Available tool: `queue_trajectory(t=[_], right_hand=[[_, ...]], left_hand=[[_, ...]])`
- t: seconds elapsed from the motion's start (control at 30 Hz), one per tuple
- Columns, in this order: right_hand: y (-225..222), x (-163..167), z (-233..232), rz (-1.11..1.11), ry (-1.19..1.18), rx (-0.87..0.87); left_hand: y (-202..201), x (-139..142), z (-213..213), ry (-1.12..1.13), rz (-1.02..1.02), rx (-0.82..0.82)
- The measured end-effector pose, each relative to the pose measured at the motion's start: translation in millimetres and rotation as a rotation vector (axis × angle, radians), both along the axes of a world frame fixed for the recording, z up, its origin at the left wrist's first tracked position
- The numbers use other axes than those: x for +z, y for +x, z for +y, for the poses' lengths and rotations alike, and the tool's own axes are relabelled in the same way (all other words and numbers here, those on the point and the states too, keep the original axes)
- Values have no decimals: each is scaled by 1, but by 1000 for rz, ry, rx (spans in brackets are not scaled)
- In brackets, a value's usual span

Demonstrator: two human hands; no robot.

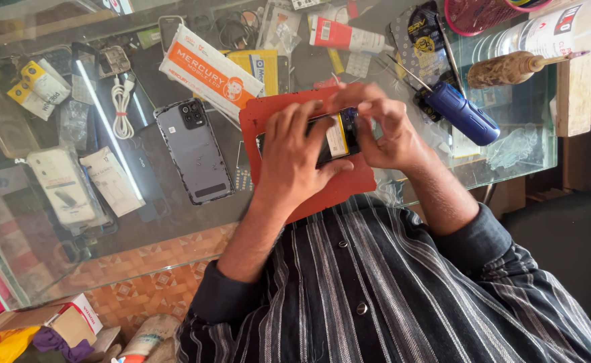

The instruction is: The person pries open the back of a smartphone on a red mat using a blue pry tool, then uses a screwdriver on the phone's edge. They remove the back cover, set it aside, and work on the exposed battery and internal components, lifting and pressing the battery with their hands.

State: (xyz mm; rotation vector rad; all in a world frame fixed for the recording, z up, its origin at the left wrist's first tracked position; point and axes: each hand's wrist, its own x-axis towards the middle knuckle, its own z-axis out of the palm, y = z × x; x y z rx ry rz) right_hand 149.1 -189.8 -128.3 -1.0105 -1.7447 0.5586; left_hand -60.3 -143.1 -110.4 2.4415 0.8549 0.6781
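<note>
My left hand (pixel 295 158) and my right hand (pixel 386 131) meet over a red work mat (pixel 349 185) on a glass counter. Between them they grip an opened phone (pixel 339 138), its black battery with a yellow and white label showing. The left hand's fingers cover the phone's left half. Fingertips of the right hand pinch at its upper right edge. A grey phone back cover (pixel 194 151) with a camera cutout lies on the glass just left of the mat.
A blue-handled screwdriver (pixel 460 114) lies right of my hands, a wooden-handled tool (pixel 510 67) beyond it. An orange and white box (pixel 208 70), a white cable (pixel 122 104), a red and white tube (pixel 346 35) and a pink basket (pixel 484 13) crowd the counter's far side.
</note>
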Motion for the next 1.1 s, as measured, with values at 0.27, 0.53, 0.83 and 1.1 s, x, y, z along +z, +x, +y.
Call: queue_trajectory(t=[0.27, 0.53, 0.83, 1.1], right_hand=[[-9, -18, -2, 64, -43, -245], [-8, 6, 5, -22, 42, -67], [-10, 2, -3, 37, -11, -81], [-10, -8, -16, 104, -171, -151]], left_hand=[[2, -8, -6, 70, 111, -16], [1, -3, -7, 70, 98, -9], [0, -4, -12, 75, 92, -5], [-1, -10, -18, 82, 93, -4]])
